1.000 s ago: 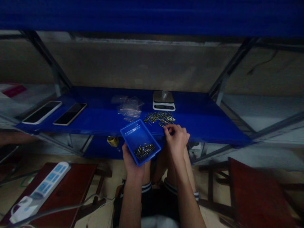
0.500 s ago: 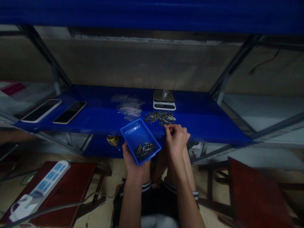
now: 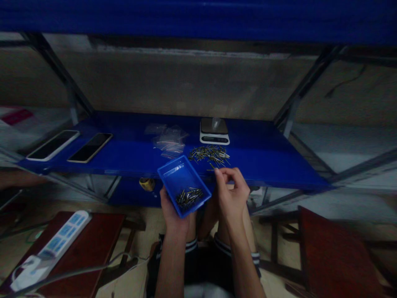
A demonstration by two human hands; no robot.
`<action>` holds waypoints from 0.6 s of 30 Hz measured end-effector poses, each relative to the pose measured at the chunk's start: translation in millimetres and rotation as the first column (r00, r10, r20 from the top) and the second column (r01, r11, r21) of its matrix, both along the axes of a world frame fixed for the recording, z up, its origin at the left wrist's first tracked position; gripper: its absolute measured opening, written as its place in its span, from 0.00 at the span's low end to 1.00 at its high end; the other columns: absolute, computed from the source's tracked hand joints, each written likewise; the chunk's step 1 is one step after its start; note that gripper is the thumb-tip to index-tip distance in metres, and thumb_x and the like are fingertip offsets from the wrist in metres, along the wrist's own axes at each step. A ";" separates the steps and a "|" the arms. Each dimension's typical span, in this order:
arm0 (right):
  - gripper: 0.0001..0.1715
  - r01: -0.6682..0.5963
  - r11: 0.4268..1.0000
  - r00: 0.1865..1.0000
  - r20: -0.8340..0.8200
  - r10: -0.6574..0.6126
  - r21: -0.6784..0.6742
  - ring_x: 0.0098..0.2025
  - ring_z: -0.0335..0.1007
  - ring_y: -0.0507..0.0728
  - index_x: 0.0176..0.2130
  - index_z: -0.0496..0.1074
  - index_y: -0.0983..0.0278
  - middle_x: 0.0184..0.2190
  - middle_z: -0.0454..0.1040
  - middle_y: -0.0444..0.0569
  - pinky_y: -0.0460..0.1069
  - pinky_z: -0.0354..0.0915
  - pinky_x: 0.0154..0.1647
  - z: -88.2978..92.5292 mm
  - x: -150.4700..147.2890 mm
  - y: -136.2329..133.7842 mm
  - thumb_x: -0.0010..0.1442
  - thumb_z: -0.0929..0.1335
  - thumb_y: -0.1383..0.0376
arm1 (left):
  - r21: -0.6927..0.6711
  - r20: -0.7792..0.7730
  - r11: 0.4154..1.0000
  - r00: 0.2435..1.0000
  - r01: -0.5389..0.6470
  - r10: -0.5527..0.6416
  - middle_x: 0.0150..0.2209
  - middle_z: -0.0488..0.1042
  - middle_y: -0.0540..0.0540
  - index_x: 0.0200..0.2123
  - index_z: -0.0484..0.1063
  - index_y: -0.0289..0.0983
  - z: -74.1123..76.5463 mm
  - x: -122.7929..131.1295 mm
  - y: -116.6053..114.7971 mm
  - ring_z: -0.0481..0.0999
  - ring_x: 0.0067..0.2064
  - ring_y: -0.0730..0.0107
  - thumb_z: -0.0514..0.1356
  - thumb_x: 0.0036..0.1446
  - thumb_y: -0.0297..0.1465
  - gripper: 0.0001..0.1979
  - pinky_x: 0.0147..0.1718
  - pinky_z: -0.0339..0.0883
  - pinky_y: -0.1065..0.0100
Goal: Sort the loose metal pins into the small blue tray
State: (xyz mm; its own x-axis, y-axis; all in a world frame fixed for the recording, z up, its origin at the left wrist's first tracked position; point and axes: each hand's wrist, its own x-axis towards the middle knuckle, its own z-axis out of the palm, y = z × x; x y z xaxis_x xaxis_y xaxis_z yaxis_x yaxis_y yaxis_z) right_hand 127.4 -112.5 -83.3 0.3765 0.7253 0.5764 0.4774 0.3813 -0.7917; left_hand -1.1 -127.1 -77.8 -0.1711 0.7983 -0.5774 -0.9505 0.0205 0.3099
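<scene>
Head view: the left hand [image 3: 172, 214] cradles a small, rectangular blue plastic tray [image 3: 178, 171] from its near left side, closed against the wall. Slim metal fasteners, dark and brassy [image 3: 188, 198], lie gathered in the tray's near end. Just right of the tray, the right hand [image 3: 233, 191] has thumb and forefinger together, seemingly clamped on one thin brass-coloured fastener [image 3: 212, 166], though the dimness leaves that slightly unsure. Beyond the tray to the right, a loose heap of brassy fasteners [image 3: 208, 153] lies on the glossy blue metal shelf [image 3: 254, 159]; farther back sits a white digital scale [image 3: 214, 138] bearing a small clear plastic cup [image 3: 216, 123]. Flat clear plastic bags [image 3: 169, 141] lie beyond the tray, slightly left.

The step in hand looks like handling single fasteners at the heap's near edge. The next move would, I judge, call for a firm fingertip pinch and a steady tray, lest pieces spill.
</scene>
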 end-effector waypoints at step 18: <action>0.11 0.043 0.996 0.898 0.440 -0.006 -0.072 0.45 0.68 0.59 0.45 0.82 0.59 0.40 0.76 0.48 0.54 0.58 0.49 -41.1 35.6 24.5 0.69 0.72 0.56 | -0.025 -0.041 1.000 0.999 -0.008 0.006 0.32 0.82 0.46 0.35 0.78 0.38 2.6 -3.4 0.5 0.81 0.34 0.60 0.53 0.68 0.39 0.17 0.41 0.76 0.59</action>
State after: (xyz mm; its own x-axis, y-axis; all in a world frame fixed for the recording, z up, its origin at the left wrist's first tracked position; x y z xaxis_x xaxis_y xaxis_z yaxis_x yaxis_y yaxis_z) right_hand 163.0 -88.0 -124.4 0.1166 0.7686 0.6291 0.7915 0.3106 -0.5263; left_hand -4.5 -126.5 -75.2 -0.2005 0.7824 -0.5896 -0.9372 0.0221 0.3480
